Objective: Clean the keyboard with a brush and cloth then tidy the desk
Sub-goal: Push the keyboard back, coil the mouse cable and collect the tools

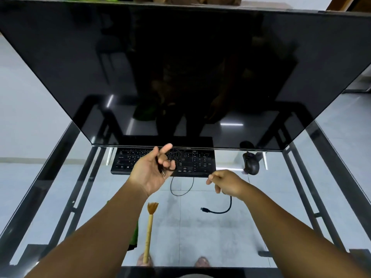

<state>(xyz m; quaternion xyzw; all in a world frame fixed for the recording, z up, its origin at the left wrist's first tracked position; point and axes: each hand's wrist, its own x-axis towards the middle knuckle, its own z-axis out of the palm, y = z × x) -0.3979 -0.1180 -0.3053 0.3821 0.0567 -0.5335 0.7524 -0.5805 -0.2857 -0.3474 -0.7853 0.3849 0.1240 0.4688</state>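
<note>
- The black keyboard (180,161) lies flat on the glass counter (230,227), pushed back just under the lower edge of the large dark monitor (180,67).
- The left hand (152,169) hovers over the keyboard's middle, palm turned up, fingers curled around a bunched length of thin black cable (181,189); the forefinger sticks out, blurred.
- That cable hangs from the left hand in a loop over the glass in front of the keyboard.
- The right hand (224,182) is near the keyboard's front right corner, fingers drawn together in a pinch; whether they grip the thin cable cannot be told.
- A thicker black cable with a plug (218,210) curves on the glass below the right hand.
- The brush (150,227), with a pale wooden handle and brown bristles pointing toward the keyboard, lies on the counter between the forearms.
- A black mouse (251,163) sits to the right of the keyboard, apart from it.
- A strip of green (134,235) shows beside the left forearm.
</note>
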